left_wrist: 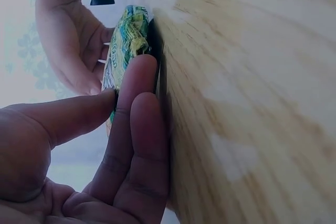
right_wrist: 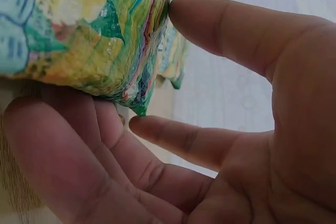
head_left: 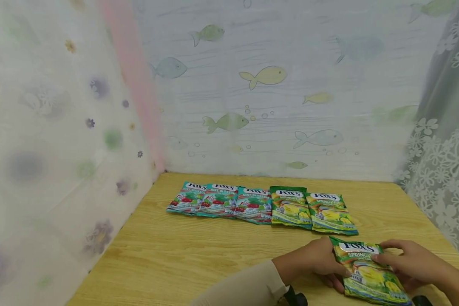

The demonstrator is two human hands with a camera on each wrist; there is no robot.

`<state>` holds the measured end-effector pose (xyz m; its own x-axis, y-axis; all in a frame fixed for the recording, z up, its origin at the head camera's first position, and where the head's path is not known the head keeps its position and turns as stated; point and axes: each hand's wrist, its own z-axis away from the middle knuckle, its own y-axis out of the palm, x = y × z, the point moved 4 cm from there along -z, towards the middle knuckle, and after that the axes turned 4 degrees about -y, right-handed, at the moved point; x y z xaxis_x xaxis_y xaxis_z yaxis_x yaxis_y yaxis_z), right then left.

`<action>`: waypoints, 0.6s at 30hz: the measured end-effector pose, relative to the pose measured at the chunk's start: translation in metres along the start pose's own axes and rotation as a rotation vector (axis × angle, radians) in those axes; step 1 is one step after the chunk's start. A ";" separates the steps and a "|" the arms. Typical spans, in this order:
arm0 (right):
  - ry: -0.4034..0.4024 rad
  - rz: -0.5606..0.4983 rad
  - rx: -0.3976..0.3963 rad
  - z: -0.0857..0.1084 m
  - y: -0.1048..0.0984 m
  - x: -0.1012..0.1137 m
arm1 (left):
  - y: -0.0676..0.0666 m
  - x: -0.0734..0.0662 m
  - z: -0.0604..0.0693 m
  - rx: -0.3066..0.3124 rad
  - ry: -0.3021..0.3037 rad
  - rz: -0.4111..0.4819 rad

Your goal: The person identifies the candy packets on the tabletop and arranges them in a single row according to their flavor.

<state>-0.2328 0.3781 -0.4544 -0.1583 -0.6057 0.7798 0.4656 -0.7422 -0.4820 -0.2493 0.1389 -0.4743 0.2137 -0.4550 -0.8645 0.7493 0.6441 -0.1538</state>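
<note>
A green and yellow Fox's candy bag [head_left: 371, 274] is tilted at the front right of the table, between both hands. My left hand [head_left: 323, 261] pinches its left side, thumb on the printed face. In the left wrist view, the fingers [left_wrist: 142, 129] lie low along the tabletop beside the bag [left_wrist: 126, 45]. My right hand [head_left: 415, 263] holds the opposite side with the thumb over the front. Seen from the right wrist, the thumb [right_wrist: 226, 30] touches the bag's crimped edge, and several fingers reach beneath it. The bag's back is hidden in the head view.
Behind the hands, a row of bags lies on the wooden table [head_left: 168, 255]: three teal Mint Blossom bags [head_left: 218, 202] at left, overlapping, then two green and yellow Fox's bags [head_left: 290, 208]. Fish-patterned sheeting [head_left: 275, 140] stands along the back edge, and a flowered sheet [head_left: 61, 170] is at left.
</note>
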 end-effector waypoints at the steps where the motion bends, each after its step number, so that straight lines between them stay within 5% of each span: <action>1: -0.003 0.008 -0.004 0.000 0.000 0.000 | 0.000 0.000 0.000 0.005 0.006 0.005; 13: -0.044 -0.108 0.044 0.010 0.001 -0.007 | 0.001 -0.002 0.001 -0.060 -0.019 0.008; 18: -0.009 -0.130 0.012 0.009 0.001 -0.008 | 0.001 -0.001 0.000 -0.069 0.038 0.011</action>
<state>-0.2230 0.3848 -0.4568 -0.2107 -0.5017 0.8390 0.4523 -0.8109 -0.3713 -0.2487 0.1398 -0.4730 0.1968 -0.4250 -0.8835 0.7017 0.6904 -0.1758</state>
